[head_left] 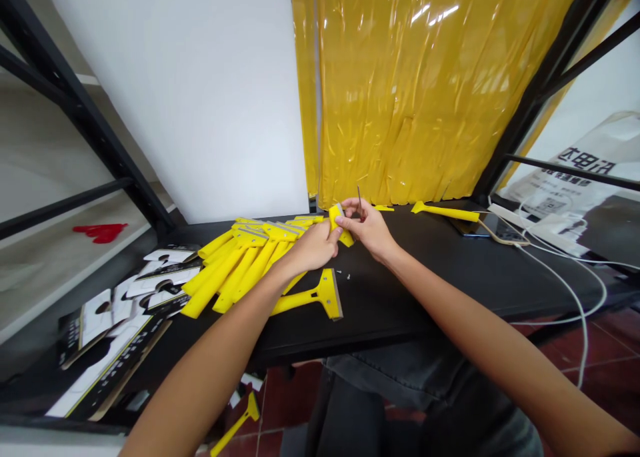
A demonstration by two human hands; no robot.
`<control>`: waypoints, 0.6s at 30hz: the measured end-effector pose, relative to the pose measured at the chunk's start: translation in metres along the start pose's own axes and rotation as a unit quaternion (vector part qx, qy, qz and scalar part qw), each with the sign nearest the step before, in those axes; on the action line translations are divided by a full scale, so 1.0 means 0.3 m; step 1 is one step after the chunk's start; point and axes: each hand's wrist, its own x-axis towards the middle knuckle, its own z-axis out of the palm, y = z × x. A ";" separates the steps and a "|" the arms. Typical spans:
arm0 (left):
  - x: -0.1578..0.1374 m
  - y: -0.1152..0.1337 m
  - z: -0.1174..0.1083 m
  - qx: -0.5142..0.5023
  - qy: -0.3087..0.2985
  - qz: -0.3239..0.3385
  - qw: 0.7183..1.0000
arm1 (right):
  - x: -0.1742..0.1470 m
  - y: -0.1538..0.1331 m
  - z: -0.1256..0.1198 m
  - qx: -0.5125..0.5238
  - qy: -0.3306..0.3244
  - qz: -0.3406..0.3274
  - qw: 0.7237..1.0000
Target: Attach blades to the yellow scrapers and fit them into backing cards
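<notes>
Near the centre of the frame, over a black tabletop [415, 297], your two bare hands are working close together. Your left hand [317, 245] is gripping a yellow scraper [335, 218], its fingers clamped around it. Your right hand [373, 229] is pressing its thumb to the same scraper, and a thin dark rod [359, 197] is sticking up from its bent fingers — you cannot tell how firmly they are closed on it.

Just below your hands, two small silvery screws [349, 276] are lying loose, and a single yellow-handled scraper [329, 294] is resting with its blade facing right. Left of centre, a heap of matching scrapers [240, 267] is overlapping, handles pointing to the lower left. Black-and-white packaging cards [105, 367] are spreading across the lower left.

Another yellow scraper handle [450, 212] is lying at right — near looping white cables [584, 330]. A yellow plastic curtain [425, 97] is hanging behind, upper right of centre.
</notes>
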 end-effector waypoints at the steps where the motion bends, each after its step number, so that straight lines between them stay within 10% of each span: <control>1: 0.002 -0.005 -0.001 0.010 -0.005 0.005 1.000 | 0.000 0.001 0.002 0.017 -0.006 0.016 1.000; 13: 0.003 -0.012 -0.002 0.022 -0.008 -0.012 1.000 | 0.001 0.036 0.011 -0.083 0.059 -0.052 0.994; 18: 0.015 -0.042 0.002 0.041 -0.027 -0.004 0.999 | 0.003 0.033 0.004 0.025 -0.040 0.071 0.996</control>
